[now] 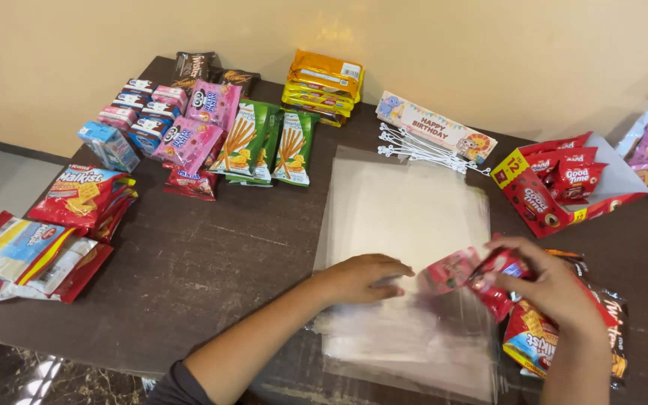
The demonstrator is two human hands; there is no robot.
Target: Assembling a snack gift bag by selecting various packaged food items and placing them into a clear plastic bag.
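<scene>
1. A dark brown table (211,270) is seen from above, with snack packets spread over it and a plain cream wall behind.
2. The left hand (361,277) lies palm down on a stack of clear plastic bags (406,217) in the middle of the table; its fingers are curled loosely and press the top bag flat, holding nothing.
3. The right hand (553,289) is just to the right of the left one, its fingers pinched around a small red snack packet (493,274), whose end sits at the mouth of the top bag.
4. A pink packet (450,268) lies between the two hands, apparently inside the clear bag.
5. Under the right wrist rest a red cracker packet (530,337) and a dark wafer packet (615,330).
6. At far right stands an open red carton (534,199) of small red packets.
7. At the far edge lie green biscuit-stick packets (264,142), a yellow stack (324,86), pink packets (200,120) and a birthday card topper (433,124).
</scene>
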